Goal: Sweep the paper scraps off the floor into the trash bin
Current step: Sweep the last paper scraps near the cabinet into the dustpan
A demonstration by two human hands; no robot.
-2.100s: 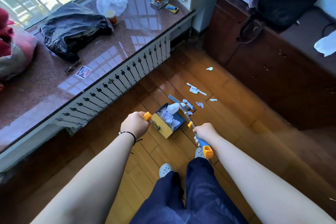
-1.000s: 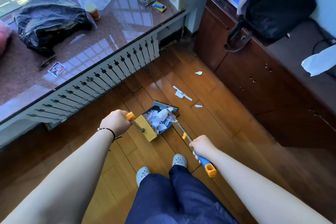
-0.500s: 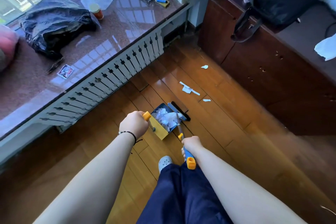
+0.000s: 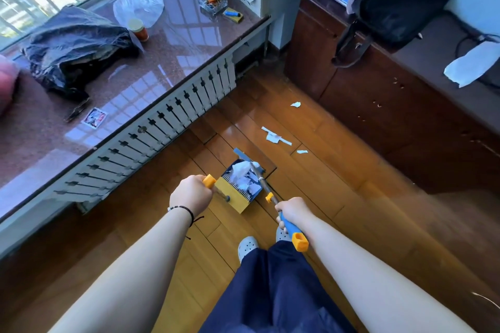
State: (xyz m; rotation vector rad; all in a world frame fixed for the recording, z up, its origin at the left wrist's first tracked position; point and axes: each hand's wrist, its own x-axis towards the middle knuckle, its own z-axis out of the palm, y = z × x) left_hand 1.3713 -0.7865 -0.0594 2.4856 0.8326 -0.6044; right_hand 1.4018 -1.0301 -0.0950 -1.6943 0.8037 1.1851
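Head view: left hand (image 4: 190, 194) clamped on the dustpan handle (image 4: 209, 180), right hand (image 4: 290, 211) clamped on the broom handle (image 4: 293, 232). Dustpan (image 4: 235, 197) sits on the wood floor (image 4: 351, 197) just ahead, between the hands, with swept scraps (image 4: 244, 177) inside. Broom head (image 4: 243, 155) at the pan's far edge. Loose paper scraps (image 4: 273, 137) lie beyond, one (image 4: 295, 104) near the cabinet (image 4: 378, 105). Radiator cover (image 4: 162, 127) bounds the left; open floor to the right.

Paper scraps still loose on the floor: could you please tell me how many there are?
3: one near the cabinet, a cluster mid-floor, one nearest the dustpan.
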